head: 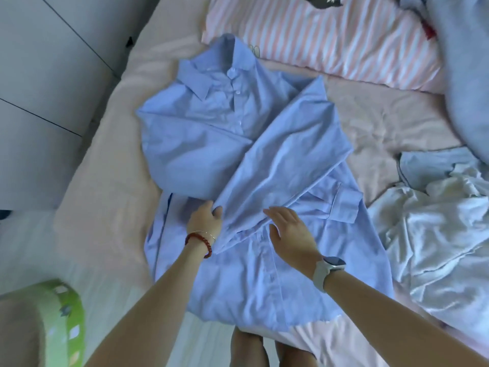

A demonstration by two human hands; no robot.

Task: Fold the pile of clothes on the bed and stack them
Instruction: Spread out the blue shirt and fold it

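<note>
At the near edge of the bed (111, 144), covered by a pale pink sheet, a light blue button-up shirt (238, 282) is spread front-up, its hem reaching the near edge and its collar pointed toward the far side. Both sleeves are seen folded inward across the chest, the right one lying diagonally over the left, probably so that the shirt is narrowed before being folded in half. The lower end of that crossed sleeve is pinched by the left hand (205, 221), fingers curled round the cloth edge, apparently to keep it aligned. The right hand (289, 231) is laid just beside it with fingers straight and relaxed, flat on the fabric and gripping nothing, seemingly to smooth or pin the fold. A red bead bracelet (199, 242) is worn on the left wrist and a smartwatch (330, 264) on the right. Toward the right edge, a heap of unfolded white and pale blue garments (434, 207) is left waiting, so most of the task is judged undone. Along the far side, a pink-striped pillow (330, 41) is laid, with a blue quilt (463, 75) bunched at the far right corner.
</note>
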